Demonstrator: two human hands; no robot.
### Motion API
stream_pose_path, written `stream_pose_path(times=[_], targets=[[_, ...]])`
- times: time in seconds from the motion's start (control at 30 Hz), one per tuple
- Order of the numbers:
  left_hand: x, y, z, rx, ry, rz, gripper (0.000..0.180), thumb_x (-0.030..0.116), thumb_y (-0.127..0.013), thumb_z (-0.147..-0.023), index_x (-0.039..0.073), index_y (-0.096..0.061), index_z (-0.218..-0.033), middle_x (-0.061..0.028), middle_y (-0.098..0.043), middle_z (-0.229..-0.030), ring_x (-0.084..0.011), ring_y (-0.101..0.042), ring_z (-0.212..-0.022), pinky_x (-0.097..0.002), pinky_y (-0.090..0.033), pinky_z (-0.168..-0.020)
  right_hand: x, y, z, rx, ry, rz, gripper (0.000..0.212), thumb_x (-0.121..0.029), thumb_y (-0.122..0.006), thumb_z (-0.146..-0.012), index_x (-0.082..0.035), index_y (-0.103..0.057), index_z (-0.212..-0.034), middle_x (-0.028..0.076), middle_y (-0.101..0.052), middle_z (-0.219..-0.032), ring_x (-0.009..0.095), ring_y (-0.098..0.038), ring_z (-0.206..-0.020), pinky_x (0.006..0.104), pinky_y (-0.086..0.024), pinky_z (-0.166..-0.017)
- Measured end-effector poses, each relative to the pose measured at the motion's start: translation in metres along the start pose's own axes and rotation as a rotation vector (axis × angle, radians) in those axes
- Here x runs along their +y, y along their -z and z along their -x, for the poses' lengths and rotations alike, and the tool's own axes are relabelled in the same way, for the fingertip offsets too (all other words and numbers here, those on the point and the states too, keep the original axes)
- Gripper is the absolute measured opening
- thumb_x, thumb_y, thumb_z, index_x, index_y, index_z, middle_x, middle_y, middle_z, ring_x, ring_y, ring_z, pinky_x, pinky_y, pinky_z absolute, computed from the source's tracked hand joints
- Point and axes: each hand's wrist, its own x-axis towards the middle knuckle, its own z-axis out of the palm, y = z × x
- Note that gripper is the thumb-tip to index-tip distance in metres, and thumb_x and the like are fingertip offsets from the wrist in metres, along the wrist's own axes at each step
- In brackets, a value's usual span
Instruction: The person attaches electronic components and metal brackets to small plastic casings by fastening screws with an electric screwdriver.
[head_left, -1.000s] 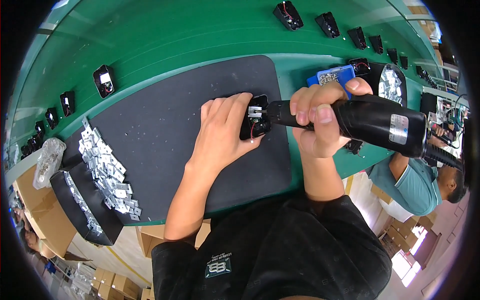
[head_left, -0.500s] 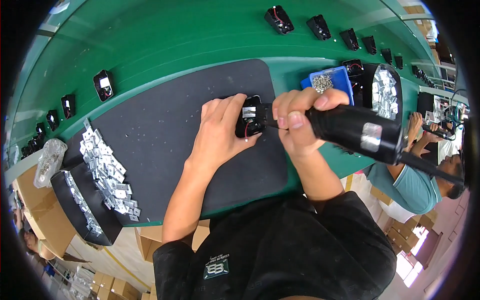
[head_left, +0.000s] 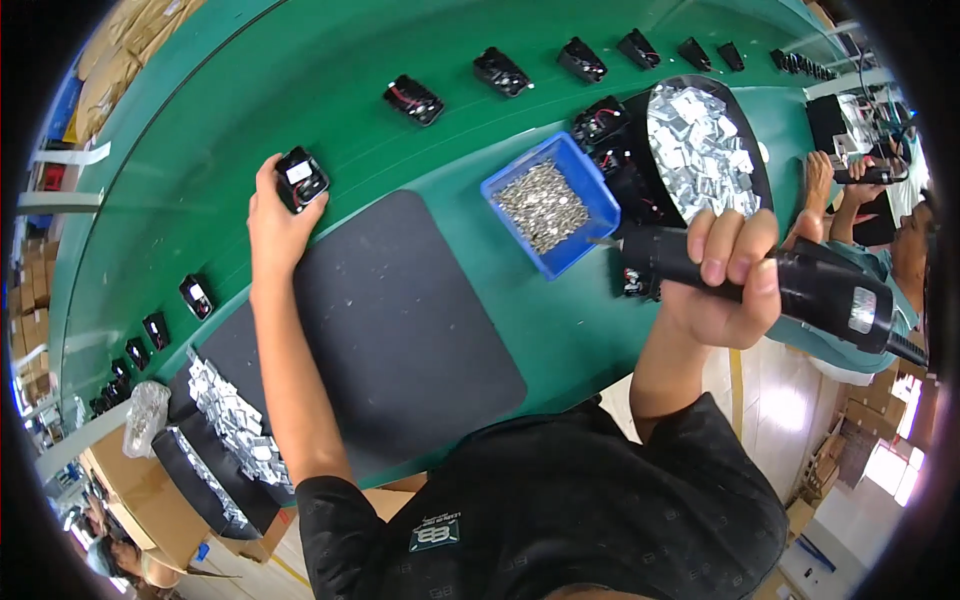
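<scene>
My left hand point(head_left: 278, 228) reaches to the green belt, thumb and fingers round a small open black housing point(head_left: 301, 172) with a metal plate and a red wire inside. My right hand point(head_left: 728, 275) grips a black electric screwdriver point(head_left: 825, 285), held level with its bit pointing left. The bit's tip is over the right side of a blue bin point(head_left: 602, 206) of small silver screws point(head_left: 545, 205); whether a screw sits on it I cannot tell. Several more black housings point(head_left: 600, 122) stand bunched between that bin and a black tray of metal plates point(head_left: 695, 145).
A row of black housings point(head_left: 500, 72) lies along the green belt point(head_left: 340, 90). On the bench is a dark mat point(head_left: 400, 330), with loose metal plates point(head_left: 235, 415) at its left. A bag point(head_left: 147, 418) lies beyond them. At the right works another person point(head_left: 905, 260).
My left hand has moved the housing from the mat up and left onto the belt. My right hand has drawn the screwdriver away to the right, to the screw bin. The view has shifted.
</scene>
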Motion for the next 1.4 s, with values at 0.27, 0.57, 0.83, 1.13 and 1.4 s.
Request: stream_pose_path(times=[0.27,0.57,0.83,1.13,1.4], targets=[[0.164,-0.019,0.06,-0.191,-0.806,-0.114,0.015,0.01,-0.064,-0.072,0.005,-0.062,-0.086,-0.0088,-0.063,-0.088,-0.0225,-0.06,-0.09,-0.036,-0.05,-0.077,-0.007,0.031,0.009,0.098,-0.012,0.108,0.059,-0.009,-0.055,-0.081,-0.007,-0.027,-0.133,0.003,-0.045,-0.068,0.013,-0.044,-0.052,0.0302,-0.041,-0.052],[0.227,-0.088,0.066,-0.573,-0.654,-0.398,0.023,0.009,-0.063,-0.073,0.001,-0.07,-0.093,-0.0161,-0.065,-0.1,-0.027,-0.064,-0.093,-0.0344,-0.053,-0.076,-0.048,0.074,-0.007,0.072,0.018,0.173,0.019,-0.017,-0.054,-0.08,-0.012,-0.039,-0.07,-0.001,-0.038,-0.071,0.008,-0.04,-0.059,0.0271,-0.033,-0.065],[0.21,-0.083,0.067,-0.36,-0.663,0.042,0.01,0.005,-0.063,-0.067,0.001,-0.067,-0.075,-0.016,-0.065,-0.081,-0.0291,-0.067,-0.079,-0.038,-0.056,-0.067,-0.039,0.075,-0.007,0.102,-0.006,0.149,0.022,-0.017,-0.054,-0.081,-0.011,-0.037,-0.069,0.0,-0.037,-0.07,0.011,-0.039,-0.061,0.0295,-0.03,-0.065],[0.091,0.02,0.118,-0.106,-0.268,0.42,0.008,0.004,-0.065,-0.078,0.003,-0.061,-0.085,-0.0097,-0.062,-0.087,-0.0289,-0.063,-0.079,-0.0356,-0.052,-0.068,-0.021,0.036,-0.005,-0.04,-0.159,-0.145,0.02,-0.016,-0.055,-0.084,-0.006,-0.043,-0.096,-0.001,-0.041,-0.072,0.008,-0.042,-0.061,0.0277,-0.035,-0.063],[0.025,0.037,0.147,-0.124,0.029,0.344,0.026,0.004,-0.073,-0.074,0.004,-0.065,-0.099,-0.006,-0.061,-0.077,-0.0146,-0.06,-0.067,-0.0268,-0.05,-0.061,0.042,-0.043,0.02,-0.13,-0.303,-0.209,0.045,-0.009,-0.051,-0.087,-0.007,-0.037,-0.129,0.0,-0.043,-0.071,0.009,-0.043,-0.059,0.0276,-0.037,-0.06]])
